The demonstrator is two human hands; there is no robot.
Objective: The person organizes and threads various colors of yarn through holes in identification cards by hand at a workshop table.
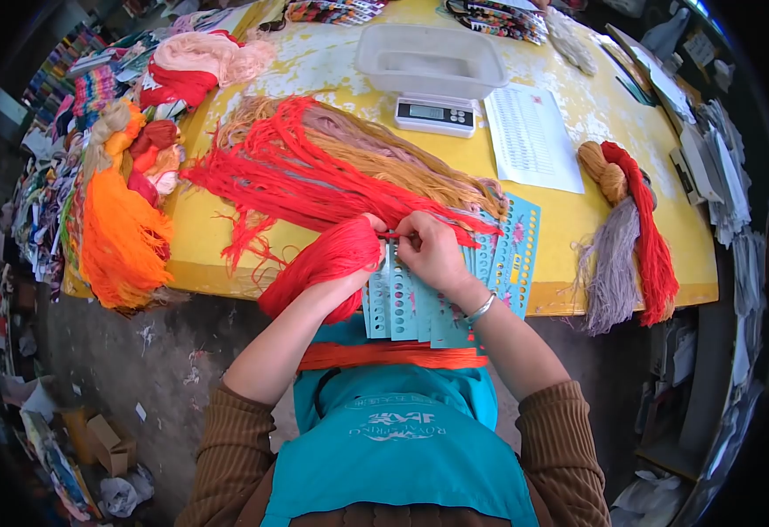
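Note:
A thick skein of red thread (323,263) hangs over my left hand (373,223) and wrist, hiding most of its fingers. My left hand is closed on this thread at the table's front edge. Close beside it, my right hand (437,255) has its fingers pinched on red strands that run between both hands. Under my hands lie several overlapping teal cards (402,299) with rows of punched holes. Just beyond, long loose red strands (314,189) spread over tan and mauve thread (384,154). A bundle of orange-red thread (393,356) lies across my lap.
A digital scale (435,114) stands before a clear plastic tub (433,61), beside a printed sheet (534,136). Orange skeins (125,228) hang off the left edge; grey and red skeins (621,237) hang at the right. Stacked papers (727,167) line the right side.

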